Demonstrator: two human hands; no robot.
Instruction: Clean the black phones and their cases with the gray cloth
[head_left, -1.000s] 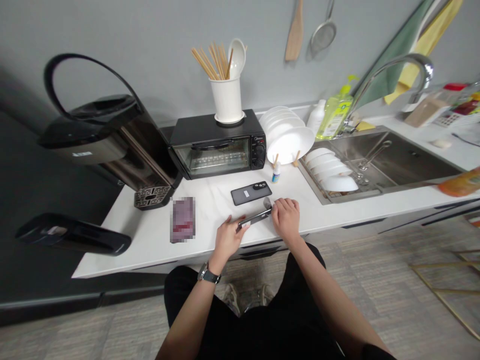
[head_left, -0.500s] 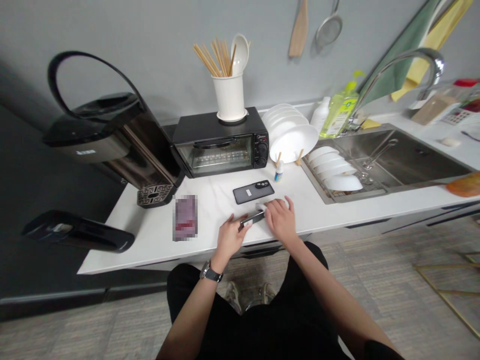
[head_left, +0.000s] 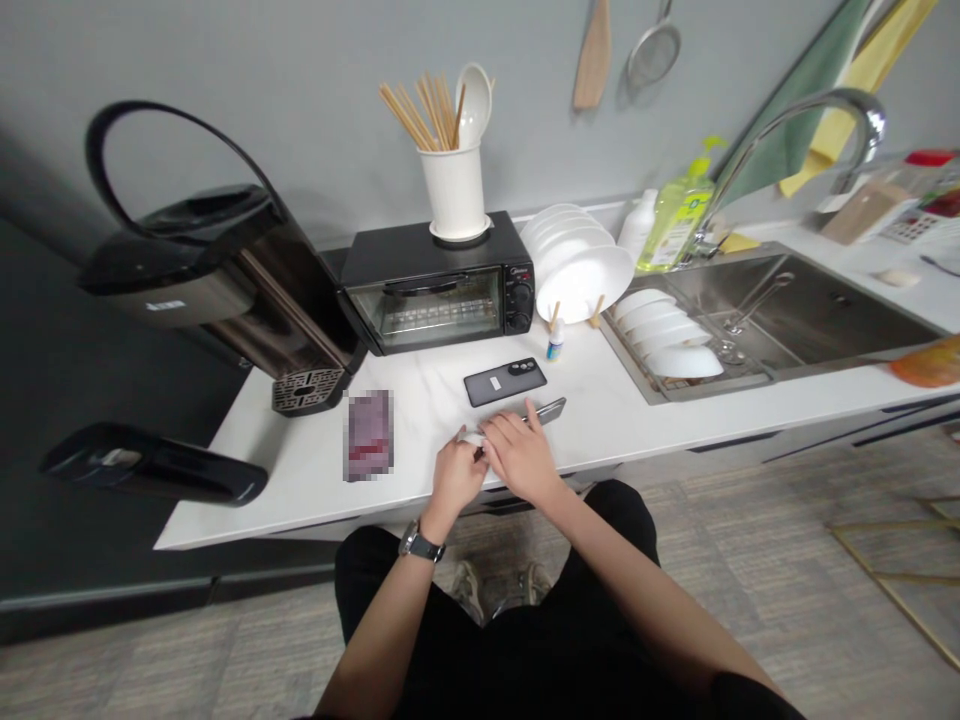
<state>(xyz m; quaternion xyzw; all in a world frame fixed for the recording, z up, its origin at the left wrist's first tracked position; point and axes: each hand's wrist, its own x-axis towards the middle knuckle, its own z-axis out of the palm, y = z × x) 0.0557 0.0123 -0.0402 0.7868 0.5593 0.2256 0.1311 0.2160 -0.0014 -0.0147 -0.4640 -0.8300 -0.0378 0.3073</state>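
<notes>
Near the counter's front edge, my left hand (head_left: 457,472) grips the left end of a dark phone (head_left: 553,410). Across the phone lies my right hand (head_left: 517,455), its fingers bent over a whitish cloth or tissue (head_left: 472,437) pressed against it. Most of the phone is hidden under the fingers; its right end sticks out. Just behind my hands, a second dark phone (head_left: 505,382) with a small white label lies camera side up. A small white bottle (head_left: 555,340) with a blue label stands behind that phone's right end.
A blurred purple packet (head_left: 369,435) lies to the left. Behind stand a black toaster oven (head_left: 442,300), a rack of white plates (head_left: 581,275) and a black water dispenser (head_left: 277,290). The sink (head_left: 810,310) is at the right, a black appliance (head_left: 157,465) at the far left.
My right hand has slid left along the phone with the cloth, close against my left hand. The phone's right end now shows. My left hand has barely moved.
</notes>
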